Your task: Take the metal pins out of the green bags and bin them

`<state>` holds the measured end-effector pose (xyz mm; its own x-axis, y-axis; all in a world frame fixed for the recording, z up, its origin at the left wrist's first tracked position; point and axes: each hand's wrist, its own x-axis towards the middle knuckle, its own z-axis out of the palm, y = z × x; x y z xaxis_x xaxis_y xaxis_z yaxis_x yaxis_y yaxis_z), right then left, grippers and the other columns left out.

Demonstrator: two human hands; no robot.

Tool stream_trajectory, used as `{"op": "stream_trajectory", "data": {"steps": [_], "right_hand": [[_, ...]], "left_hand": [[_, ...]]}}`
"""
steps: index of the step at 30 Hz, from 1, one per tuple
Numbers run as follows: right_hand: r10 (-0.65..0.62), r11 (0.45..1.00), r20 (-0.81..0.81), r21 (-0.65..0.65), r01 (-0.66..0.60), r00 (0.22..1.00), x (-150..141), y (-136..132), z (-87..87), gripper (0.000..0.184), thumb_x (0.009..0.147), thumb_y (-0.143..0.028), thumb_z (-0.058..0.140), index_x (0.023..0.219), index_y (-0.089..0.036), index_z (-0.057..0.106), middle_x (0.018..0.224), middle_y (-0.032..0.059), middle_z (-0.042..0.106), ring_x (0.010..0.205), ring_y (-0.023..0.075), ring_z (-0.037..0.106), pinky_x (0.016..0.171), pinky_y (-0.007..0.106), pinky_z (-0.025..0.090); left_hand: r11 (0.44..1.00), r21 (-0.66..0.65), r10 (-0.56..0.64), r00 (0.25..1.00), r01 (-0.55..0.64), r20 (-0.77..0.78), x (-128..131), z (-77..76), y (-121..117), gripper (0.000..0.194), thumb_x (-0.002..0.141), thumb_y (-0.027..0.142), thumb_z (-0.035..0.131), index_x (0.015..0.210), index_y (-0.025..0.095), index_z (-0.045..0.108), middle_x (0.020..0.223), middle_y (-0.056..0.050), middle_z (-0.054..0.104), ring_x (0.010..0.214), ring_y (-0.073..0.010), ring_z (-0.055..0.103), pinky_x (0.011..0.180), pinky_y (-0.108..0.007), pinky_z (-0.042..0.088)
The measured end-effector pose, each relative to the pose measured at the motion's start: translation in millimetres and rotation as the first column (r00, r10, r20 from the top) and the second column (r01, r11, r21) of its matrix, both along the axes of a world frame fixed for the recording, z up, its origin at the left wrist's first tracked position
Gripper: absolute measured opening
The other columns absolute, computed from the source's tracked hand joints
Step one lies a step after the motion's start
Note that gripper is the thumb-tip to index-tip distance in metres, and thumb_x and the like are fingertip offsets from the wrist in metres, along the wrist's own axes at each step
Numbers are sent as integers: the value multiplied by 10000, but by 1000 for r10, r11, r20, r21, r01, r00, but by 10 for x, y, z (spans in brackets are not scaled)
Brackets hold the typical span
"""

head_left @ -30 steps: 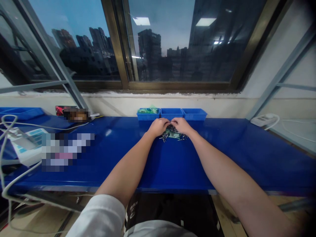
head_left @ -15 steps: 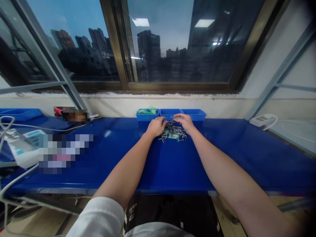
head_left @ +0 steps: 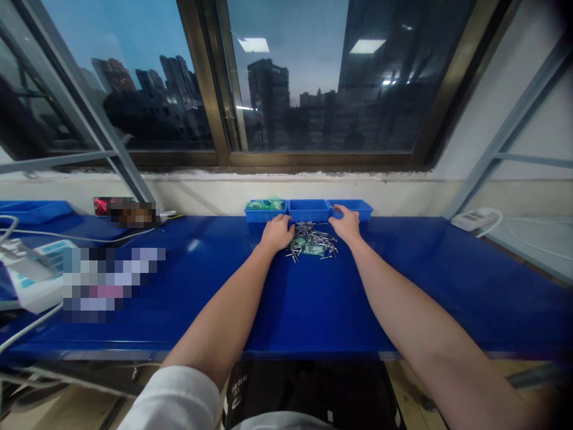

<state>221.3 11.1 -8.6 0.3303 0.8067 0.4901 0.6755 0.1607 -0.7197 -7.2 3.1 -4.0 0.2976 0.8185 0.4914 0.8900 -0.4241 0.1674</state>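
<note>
A loose pile of thin metal rivets lies on the blue table, spread over and around a crumpled greenish plastic bag. My left hand rests at the left edge of the pile, fingers curled in; what they hold, if anything, is hidden. My right hand is at the front wall of the right blue bin. Its thumb and index finger are apart, and a tiny light sliver shows by the index fingertip, too small to make out.
Beside the right bin stand a middle blue bin and a left blue bin with green plastic bags. A white device with cables and a phone are at left. A white power strip lies at right.
My right hand has moved right, from above the pile to the right bin, and its fingers have parted from a thin rivet they held. My left hand stays by the pile.
</note>
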Motion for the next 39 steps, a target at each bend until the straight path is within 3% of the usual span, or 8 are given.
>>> {"op": "stream_trajectory", "data": {"steps": [11, 15, 19, 23, 27, 30, 32, 39], "right_hand": [[-82, 986, 93, -136, 95, 992, 15, 3, 70, 702, 645, -356, 633, 1322, -235, 491, 1345, 74, 490, 1188, 362, 358, 961, 507, 332], [8, 992, 211, -126, 19, 977, -107, 15, 62, 775, 634, -387, 652, 1365, -250, 434, 1395, 74, 433, 1180, 375, 359, 942, 521, 335], [118, 976, 356, -215, -42, 927, -219, 25, -20, 854, 631, -449, 670, 1407, -281, 354, 1490, 59, 302, 1204, 394, 329, 932, 546, 332], [193, 962, 372, -253, -101, 908, -236, 45, -77, 787, 708, -511, 601, 1416, -293, 334, 1533, 39, 209, 1222, 401, 322, 937, 550, 327], [167, 983, 345, -128, -130, 924, -219, 70, -71, 549, 813, -386, 491, 1338, -228, 458, 1445, 79, 385, 1205, 319, 382, 970, 491, 327], [161, 987, 377, -61, -149, 912, -217, 62, -59, 345, 796, -296, 502, 1085, -173, 645, 1182, 111, 592, 1120, 270, 460, 976, 433, 339], [178, 984, 413, -78, -161, 893, -224, 43, -60, 271, 769, -302, 540, 952, -170, 690, 1044, 115, 625, 1063, 267, 491, 955, 411, 363], [311, 941, 446, -271, -204, 839, -259, 30, -99, 300, 768, -393, 570, 896, -174, 729, 945, 125, 671, 948, 252, 586, 875, 349, 422]], "left_hand": [[999, -54, -9, 1000, 8, -11, 1, -7, 23, 327, 864, 321, 490, 1129, 156, 586, 1134, -106, 600, 1055, -255, 563, 907, -355, 445], [998, -59, -17, 1000, 16, -11, 12, -25, 33, 336, 864, 344, 488, 1133, 164, 581, 1134, -105, 596, 1061, -257, 560, 912, -359, 443], [997, -75, -17, 1000, 16, -26, 33, -23, 28, 345, 860, 354, 491, 1139, 168, 575, 1128, -105, 593, 1053, -252, 564, 909, -353, 444], [996, -83, -23, 999, 20, -35, 38, -18, 24, 354, 858, 355, 488, 1147, 169, 570, 1131, -103, 592, 1040, -250, 573, 903, -350, 450], [995, -94, -33, 999, 30, -37, 28, -32, 38, 376, 866, 388, 473, 1157, 168, 566, 1141, -101, 593, 1058, -245, 570, 921, -337, 442], [991, -120, -57, 998, 52, -36, 24, -52, 51, 413, 875, 439, 452, 1164, 167, 566, 1145, -103, 597, 1075, -241, 566, 940, -330, 429], [987, -148, -74, 996, 67, -44, 27, -62, 52, 438, 878, 474, 438, 1163, 169, 571, 1148, -106, 601, 1074, -243, 567, 939, -333, 427], [977, -187, -116, 992, 107, -39, 38, -52, 27, 476, 886, 503, 412, 1157, 157, 596, 1160, -124, 602, 1080, -250, 565, 935, -345, 424]]}}
